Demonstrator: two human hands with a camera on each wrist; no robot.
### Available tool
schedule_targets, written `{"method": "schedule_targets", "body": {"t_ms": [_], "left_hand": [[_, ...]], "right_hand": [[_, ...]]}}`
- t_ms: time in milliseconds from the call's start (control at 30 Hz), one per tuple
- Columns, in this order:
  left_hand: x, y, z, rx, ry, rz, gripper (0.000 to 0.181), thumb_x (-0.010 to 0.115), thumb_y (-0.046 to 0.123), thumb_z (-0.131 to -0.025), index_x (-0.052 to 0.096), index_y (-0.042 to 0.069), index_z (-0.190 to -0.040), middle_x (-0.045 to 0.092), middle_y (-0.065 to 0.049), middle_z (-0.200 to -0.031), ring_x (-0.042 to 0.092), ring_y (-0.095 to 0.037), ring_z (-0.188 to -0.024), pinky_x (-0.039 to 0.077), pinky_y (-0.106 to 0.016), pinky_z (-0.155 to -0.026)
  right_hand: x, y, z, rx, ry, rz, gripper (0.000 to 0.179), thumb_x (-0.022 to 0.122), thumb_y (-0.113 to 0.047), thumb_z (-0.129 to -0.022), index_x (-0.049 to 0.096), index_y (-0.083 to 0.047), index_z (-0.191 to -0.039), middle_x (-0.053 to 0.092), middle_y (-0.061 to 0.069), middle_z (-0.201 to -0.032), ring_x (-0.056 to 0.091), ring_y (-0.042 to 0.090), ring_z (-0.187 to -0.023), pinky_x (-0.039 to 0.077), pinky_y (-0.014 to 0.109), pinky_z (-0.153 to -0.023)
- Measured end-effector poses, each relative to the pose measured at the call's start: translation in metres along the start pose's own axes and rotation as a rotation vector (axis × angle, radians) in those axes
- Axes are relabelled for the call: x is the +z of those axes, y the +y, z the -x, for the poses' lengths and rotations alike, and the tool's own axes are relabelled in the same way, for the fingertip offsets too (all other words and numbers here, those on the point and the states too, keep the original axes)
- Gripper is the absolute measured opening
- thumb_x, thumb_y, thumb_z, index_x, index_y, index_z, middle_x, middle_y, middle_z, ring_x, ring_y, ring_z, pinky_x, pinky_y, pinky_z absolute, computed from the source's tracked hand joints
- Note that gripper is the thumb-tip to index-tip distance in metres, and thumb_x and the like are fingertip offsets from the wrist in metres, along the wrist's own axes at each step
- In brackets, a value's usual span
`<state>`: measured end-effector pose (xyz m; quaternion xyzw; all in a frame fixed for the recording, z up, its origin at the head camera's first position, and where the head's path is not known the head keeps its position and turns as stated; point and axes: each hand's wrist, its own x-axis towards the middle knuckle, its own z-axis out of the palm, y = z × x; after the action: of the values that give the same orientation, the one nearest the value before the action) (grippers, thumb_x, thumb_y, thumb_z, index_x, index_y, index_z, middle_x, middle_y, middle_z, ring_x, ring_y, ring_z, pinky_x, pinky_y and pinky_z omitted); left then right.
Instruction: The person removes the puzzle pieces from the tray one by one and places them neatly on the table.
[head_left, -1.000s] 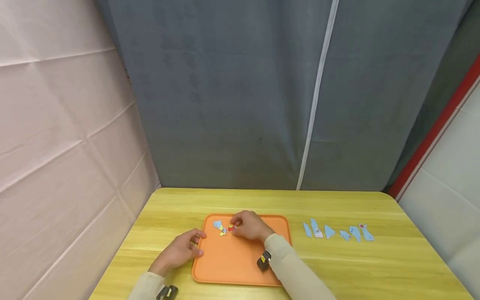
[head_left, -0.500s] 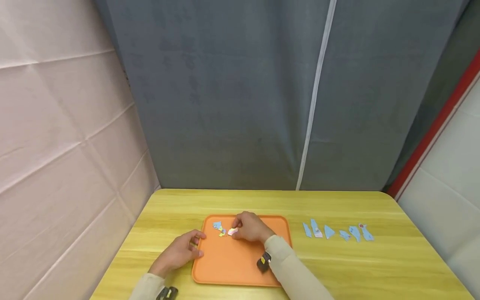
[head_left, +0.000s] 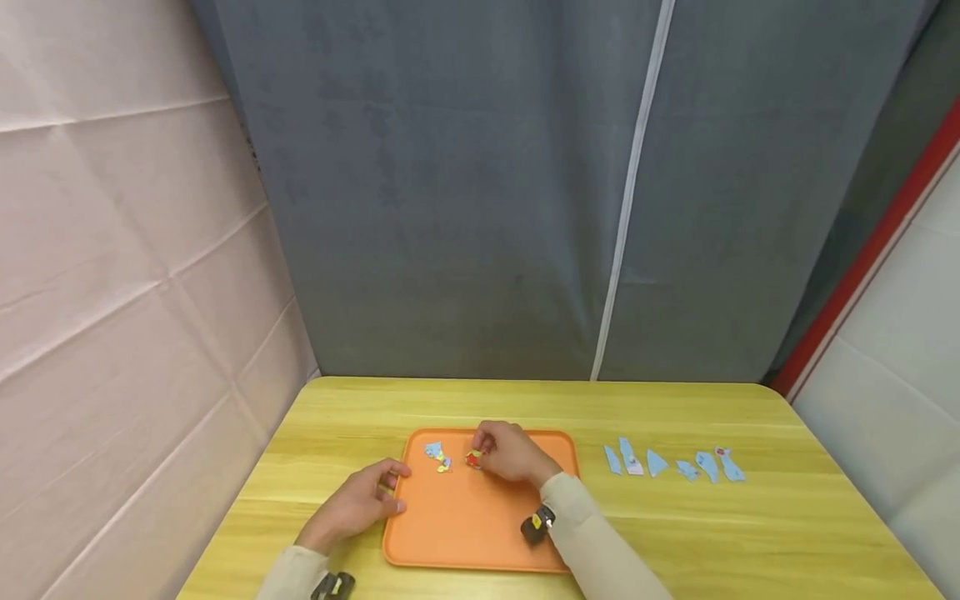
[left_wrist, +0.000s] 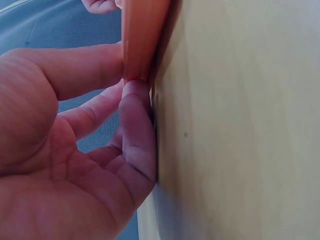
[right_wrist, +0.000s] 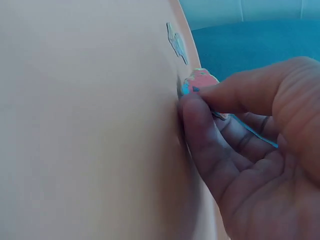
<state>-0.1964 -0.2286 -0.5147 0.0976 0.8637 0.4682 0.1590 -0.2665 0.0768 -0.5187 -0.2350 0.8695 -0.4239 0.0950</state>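
My right hand (head_left: 512, 454) pinches a small red puzzle piece (head_left: 473, 458) between thumb and fingers, over the upper part of the orange tray (head_left: 457, 527). In the right wrist view the piece (right_wrist: 202, 80) shows a red face with a bit of blue, partly hidden by the thumb. Left of it, a few joined blue and yellow pieces (head_left: 434, 450) lie near the tray's upper left corner. My left hand (head_left: 358, 506) grips the tray's left side; in the left wrist view its thumb and fingers meet at the tray's rim (left_wrist: 140, 42).
Right of the tray, several pale blue puzzle pieces (head_left: 656, 463) lie in a loose row on the wooden table (head_left: 787, 533). A grey curtain (head_left: 465, 208) hangs behind the table's far edge, with a pale cloth wall (head_left: 150, 250) on the left.
My right hand has shifted slightly right with the piece, away from the joined pieces. The piece showed red, then a pale side, and now red again. The left hand stays at the tray.
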Motion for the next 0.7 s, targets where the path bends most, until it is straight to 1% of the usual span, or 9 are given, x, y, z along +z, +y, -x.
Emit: {"method": "schedule_targets", "body": {"t_ms": [100,167,300,467,600,700], "left_hand": [[0.0,0.0,0.0,0.013,0.003,-0.01,0.044,0.08,0.005,-0.091,0.063,0.006,-0.132,0.058,-0.014,-0.116,0.06,-0.023,-0.088,0.053,-0.028,-0.067],[0.0,0.0,0.001,0.018,0.005,-0.012,0.044,0.08,0.004,-0.091,0.063,0.006,-0.131,0.058,-0.014,-0.116,0.06,-0.023,-0.088,0.052,-0.028,-0.066],[0.0,-0.001,0.001,0.019,0.003,-0.013,0.045,0.081,0.004,-0.09,0.063,0.006,-0.132,0.058,-0.014,-0.117,0.06,-0.023,-0.087,0.052,-0.028,-0.066],[0.0,-0.002,0.0,0.019,0.002,-0.014,0.044,0.081,0.005,-0.09,0.063,0.007,-0.131,0.058,-0.014,-0.117,0.06,-0.023,-0.088,0.053,-0.028,-0.067],[0.0,-0.002,-0.001,0.015,0.007,-0.017,0.044,0.081,0.005,-0.09,0.064,0.007,-0.131,0.058,-0.014,-0.116,0.06,-0.023,-0.087,0.052,-0.028,-0.067],[0.0,-0.002,-0.001,0.013,0.009,-0.02,0.044,0.081,0.005,-0.09,0.064,0.007,-0.13,0.058,-0.013,-0.115,0.06,-0.023,-0.087,0.052,-0.028,-0.067]], "right_hand": [[-0.002,0.002,0.004,0.009,-0.011,-0.071,0.023,0.069,0.0,-0.092,0.071,-0.008,-0.114,0.065,0.002,-0.085,0.063,0.012,-0.068,0.052,0.027,-0.063],[-0.003,0.002,0.006,0.019,-0.009,-0.108,0.025,0.068,-0.002,-0.094,0.072,-0.008,-0.118,0.065,0.003,-0.084,0.066,0.013,-0.065,0.054,0.028,-0.061],[-0.008,0.0,0.011,0.046,0.017,-0.143,0.019,0.07,-0.005,-0.095,0.075,-0.011,-0.111,0.066,0.002,-0.084,0.065,0.014,-0.063,0.054,0.029,-0.058],[-0.014,-0.002,0.017,0.062,0.048,-0.174,0.014,0.074,-0.008,-0.094,0.074,-0.018,-0.103,0.066,0.001,-0.083,0.059,0.017,-0.056,0.05,0.03,-0.051],[-0.017,0.0,0.021,0.063,0.065,-0.195,0.012,0.075,-0.007,-0.093,0.072,-0.016,-0.1,0.065,0.002,-0.083,0.054,0.016,-0.052,0.047,0.029,-0.049],[-0.019,0.002,0.023,0.075,0.072,-0.191,0.011,0.076,-0.008,-0.093,0.072,-0.016,-0.099,0.065,0.002,-0.085,0.054,0.015,-0.054,0.05,0.029,-0.05]]}}
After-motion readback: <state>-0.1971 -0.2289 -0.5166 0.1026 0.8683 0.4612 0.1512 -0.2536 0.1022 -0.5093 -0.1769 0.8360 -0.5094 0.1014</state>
